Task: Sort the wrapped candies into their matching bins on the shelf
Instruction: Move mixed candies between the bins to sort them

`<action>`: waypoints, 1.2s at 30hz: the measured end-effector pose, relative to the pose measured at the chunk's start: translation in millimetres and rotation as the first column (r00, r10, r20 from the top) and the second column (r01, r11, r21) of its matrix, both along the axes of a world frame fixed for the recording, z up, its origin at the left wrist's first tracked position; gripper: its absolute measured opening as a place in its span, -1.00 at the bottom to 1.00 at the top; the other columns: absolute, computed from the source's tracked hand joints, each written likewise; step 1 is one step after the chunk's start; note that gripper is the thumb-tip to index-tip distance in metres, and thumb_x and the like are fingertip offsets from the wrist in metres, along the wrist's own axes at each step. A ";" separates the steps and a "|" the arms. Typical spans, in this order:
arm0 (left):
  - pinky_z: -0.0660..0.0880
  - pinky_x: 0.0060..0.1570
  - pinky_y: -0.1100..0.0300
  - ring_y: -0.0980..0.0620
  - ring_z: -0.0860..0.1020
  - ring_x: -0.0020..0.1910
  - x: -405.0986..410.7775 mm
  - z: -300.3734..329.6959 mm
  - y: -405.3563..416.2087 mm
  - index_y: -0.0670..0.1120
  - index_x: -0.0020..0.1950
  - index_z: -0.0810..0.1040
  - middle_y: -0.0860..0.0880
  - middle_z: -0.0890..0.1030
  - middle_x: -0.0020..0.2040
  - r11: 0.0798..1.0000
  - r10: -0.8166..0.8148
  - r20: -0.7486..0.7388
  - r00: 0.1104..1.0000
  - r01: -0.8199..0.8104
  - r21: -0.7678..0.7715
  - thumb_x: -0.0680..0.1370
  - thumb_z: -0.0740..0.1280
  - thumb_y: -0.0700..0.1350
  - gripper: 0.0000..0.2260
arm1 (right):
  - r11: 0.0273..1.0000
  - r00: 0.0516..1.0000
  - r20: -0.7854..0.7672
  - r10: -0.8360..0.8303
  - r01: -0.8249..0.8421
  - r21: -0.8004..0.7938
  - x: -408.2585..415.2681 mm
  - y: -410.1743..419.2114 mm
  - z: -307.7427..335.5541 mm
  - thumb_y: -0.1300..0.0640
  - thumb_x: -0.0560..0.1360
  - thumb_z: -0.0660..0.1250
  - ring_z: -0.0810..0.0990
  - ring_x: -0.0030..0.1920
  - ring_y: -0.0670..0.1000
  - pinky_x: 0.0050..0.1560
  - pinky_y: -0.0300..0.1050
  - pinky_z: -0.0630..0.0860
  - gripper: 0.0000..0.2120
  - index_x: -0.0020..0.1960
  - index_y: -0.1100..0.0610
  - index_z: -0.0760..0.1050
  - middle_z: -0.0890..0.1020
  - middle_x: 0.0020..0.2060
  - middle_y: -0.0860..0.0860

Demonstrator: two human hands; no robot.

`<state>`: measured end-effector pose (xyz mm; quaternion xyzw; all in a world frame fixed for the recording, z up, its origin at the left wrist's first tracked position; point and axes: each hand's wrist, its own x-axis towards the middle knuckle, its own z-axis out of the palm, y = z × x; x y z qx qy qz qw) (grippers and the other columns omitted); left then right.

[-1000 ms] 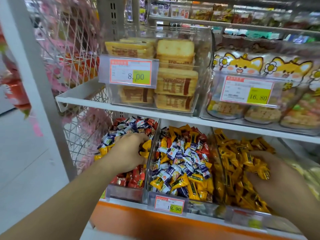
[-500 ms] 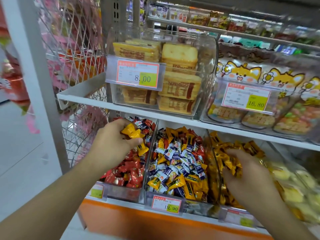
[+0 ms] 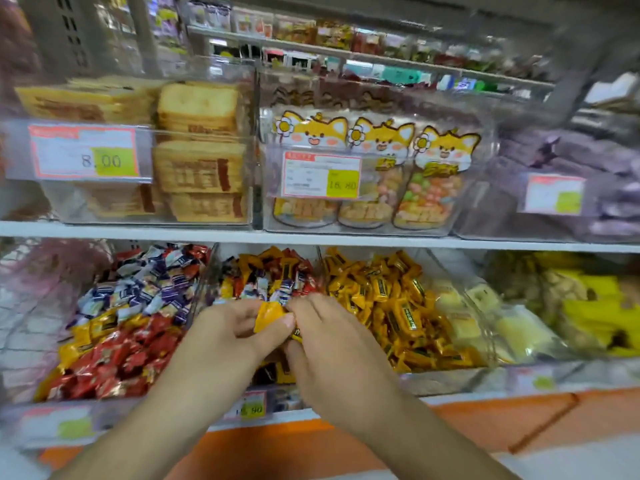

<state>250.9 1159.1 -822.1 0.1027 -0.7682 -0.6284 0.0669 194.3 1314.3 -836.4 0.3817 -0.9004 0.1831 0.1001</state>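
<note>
Over middle bin [image 3: 221,258], yellow candy [image 3: 269,315] slanting upright

Yellow candy [image 3: 269,315]: shiny wrapper, pinched between left hand [image 3: 228,336] and right hand [image 3: 332,336], above front of middle bin [image 3: 207,282].
Left bin [image 3: 24,344], at shelf's left end: red candies [image 3: 128,358] in front, blue-white candies [image 3: 145,289] behind, few yellow ones mixed in.
Middle bin: mixed pile, yellow, red, blue-white.
Right bin [image 3: 446,379]: yellow candies [image 3: 384,303] only, heaped up, dark label on each.
</note>
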 end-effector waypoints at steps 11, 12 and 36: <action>0.45 0.29 0.13 0.33 0.57 0.14 -4.4 3.6 9.2 0.26 0.23 0.49 0.39 0.63 0.04 0.975 -0.013 0.050 0.999 0.024 -0.219 0.58 0.35 0.16 -0.77 | 0.932 0.931 0.056 -0.361 0.358 0.048 -64.8 56.8 16.4 -0.17 0.68 0.20 0.49 0.23 0.12 0.06 0.05 0.52 -0.59 0.39 0.08 0.40 0.51 0.17 0.03; 0.46 0.28 0.16 0.36 0.56 0.12 -2.9 2.5 3.3 0.25 0.22 0.49 0.39 0.63 0.04 0.967 0.007 0.045 0.999 0.005 -0.255 0.59 0.35 0.15 -0.79 | 0.907 0.906 0.064 -0.418 0.413 0.075 -74.1 63.2 14.3 -0.18 0.66 0.24 0.44 0.30 0.15 0.18 0.08 0.48 -0.53 0.43 0.10 0.38 0.49 0.23 0.07; 0.54 0.16 0.08 -0.04 0.62 0.17 3.4 -47.1 -186.8 0.04 0.38 0.59 -0.03 0.56 0.39 0.537 0.250 0.053 0.967 -0.093 -0.838 0.63 0.39 -0.10 -0.69 | 0.996 0.992 0.095 -0.088 0.086 0.024 -52.1 -23.2 -22.4 0.04 0.62 0.35 0.28 0.49 -0.10 0.41 -0.30 0.18 -0.56 0.48 -0.01 0.41 0.40 0.43 -0.14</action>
